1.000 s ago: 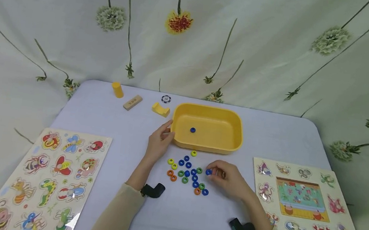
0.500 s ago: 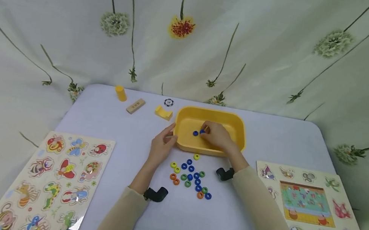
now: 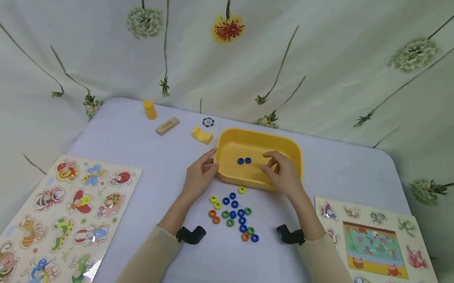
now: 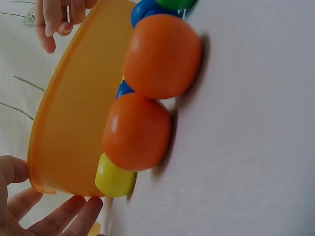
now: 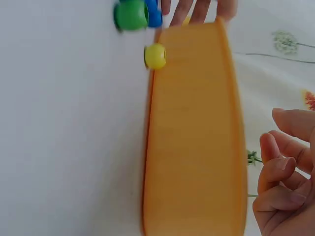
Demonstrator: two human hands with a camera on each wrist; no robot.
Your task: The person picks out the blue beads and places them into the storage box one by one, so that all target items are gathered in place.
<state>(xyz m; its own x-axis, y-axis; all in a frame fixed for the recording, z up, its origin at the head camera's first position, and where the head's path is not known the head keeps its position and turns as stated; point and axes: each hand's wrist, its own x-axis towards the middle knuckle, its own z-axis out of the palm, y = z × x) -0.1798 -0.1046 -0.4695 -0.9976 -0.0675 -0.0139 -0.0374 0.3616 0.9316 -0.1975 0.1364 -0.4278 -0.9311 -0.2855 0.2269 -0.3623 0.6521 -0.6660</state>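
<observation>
My left hand (image 3: 199, 175) rests at the left end of a yellow plastic tray (image 3: 243, 181), its fairly straight fingers touching the rim and outer wall. Two blue beads (image 3: 247, 160) lie inside the tray. Just to their right, my right hand (image 3: 284, 173) hovers over the tray, fingers loosely bent, with nothing between thumb and fingertips. In front of the tray lie several loose ring-shaped beads: blue (image 3: 235, 204), green (image 3: 230, 222), yellow (image 3: 213, 199) and orange (image 4: 138, 132). The tray wall hides its inside in both wrist views.
A puzzle board with insects (image 3: 62, 221) lies at the left and one with sea animals (image 3: 379, 257) at the right. Behind the left hand are a yellow cylinder (image 3: 149, 110), a wooden block (image 3: 167, 126), a yellow notched block (image 3: 201, 135) and a poker chip (image 3: 208, 122).
My right hand carried a blue bead from the loose beads into the tray, let it go beside the first one, and drew back to the right. My left hand stayed at the tray.
</observation>
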